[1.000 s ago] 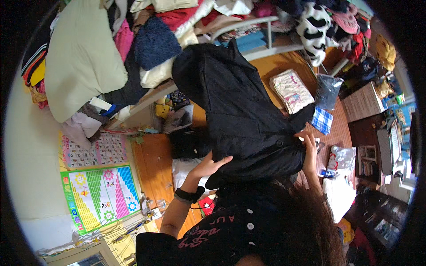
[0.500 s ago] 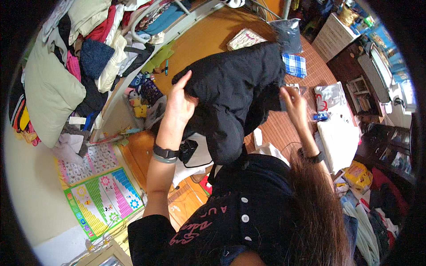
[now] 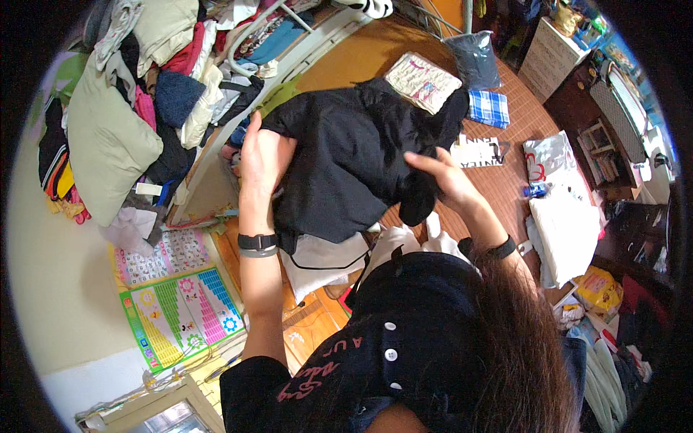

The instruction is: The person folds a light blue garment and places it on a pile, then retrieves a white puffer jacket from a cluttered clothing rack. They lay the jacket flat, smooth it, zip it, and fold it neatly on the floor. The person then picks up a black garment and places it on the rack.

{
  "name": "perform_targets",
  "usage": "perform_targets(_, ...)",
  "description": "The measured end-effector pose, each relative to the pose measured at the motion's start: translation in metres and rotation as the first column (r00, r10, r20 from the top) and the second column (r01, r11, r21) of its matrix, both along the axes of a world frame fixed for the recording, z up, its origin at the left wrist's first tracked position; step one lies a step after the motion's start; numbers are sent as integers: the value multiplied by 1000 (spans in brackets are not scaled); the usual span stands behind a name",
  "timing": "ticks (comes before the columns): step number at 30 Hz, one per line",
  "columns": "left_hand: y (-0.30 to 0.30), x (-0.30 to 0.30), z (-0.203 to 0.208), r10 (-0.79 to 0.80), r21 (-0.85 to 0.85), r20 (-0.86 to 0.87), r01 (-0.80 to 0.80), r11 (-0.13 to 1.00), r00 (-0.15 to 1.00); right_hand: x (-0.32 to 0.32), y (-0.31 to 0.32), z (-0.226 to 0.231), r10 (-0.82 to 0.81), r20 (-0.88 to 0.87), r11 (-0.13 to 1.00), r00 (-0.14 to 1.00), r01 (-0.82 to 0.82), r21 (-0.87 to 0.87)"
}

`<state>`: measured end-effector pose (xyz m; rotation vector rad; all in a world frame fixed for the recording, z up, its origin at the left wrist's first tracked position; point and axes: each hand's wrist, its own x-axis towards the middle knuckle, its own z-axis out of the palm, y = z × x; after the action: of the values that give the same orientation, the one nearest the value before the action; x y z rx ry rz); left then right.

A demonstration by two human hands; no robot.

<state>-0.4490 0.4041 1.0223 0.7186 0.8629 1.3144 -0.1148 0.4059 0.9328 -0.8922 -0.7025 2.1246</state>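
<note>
A black garment (image 3: pixel 339 159) hangs spread out in front of me, creased, with its lower edge near my lap. My left hand (image 3: pixel 263 159) holds its left edge, thumb up and the other fingers partly hidden by the fabric. On the right side, my right hand (image 3: pixel 449 182) grips a bunched part of the same garment, its thumb on top. What kind of garment it is, I cannot tell. Below it a white cloth bag with black trim (image 3: pixel 325 263) shows in part.
Beyond the garment lie a folded patterned cloth (image 3: pixel 422 81), a dark plastic-wrapped packet (image 3: pixel 473 61) and a blue checked cloth (image 3: pixel 489 108). To the right are a white bundle (image 3: pixel 563 234) and a yellow bag (image 3: pixel 599 287). Clothes and a pale pillow (image 3: pixel 112 144) pile up at left.
The garment has shifted left and hangs flatter, showing more of the patterned cloth behind it. My right hand has moved left and down onto the fabric; my left hand has moved slightly left.
</note>
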Motion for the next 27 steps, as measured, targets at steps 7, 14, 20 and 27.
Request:
perform_targets(7, -52, -26, -38, 74, -244, -120, -102, 964, 990, -11, 32, 21, -84, -316, 996, 945, 78, -30)
perform_targets(14, -118, -45, -98, 116, -3, -166, -118, 993, 979, -59, 50, 42, 147, -484, 982, 863, -186, -34)
perform_targets(20, -175, -16, -131, 269, 67, -299, -261, 963, 916, -108, 34, 64, 263, -862, 919, 433, -385, 87)
perform_targets(27, -166, 36, -145, 608, 274, -258, -547, 791, 751, -109, 27, 84, 207, -862, 958, 463, -274, 83)
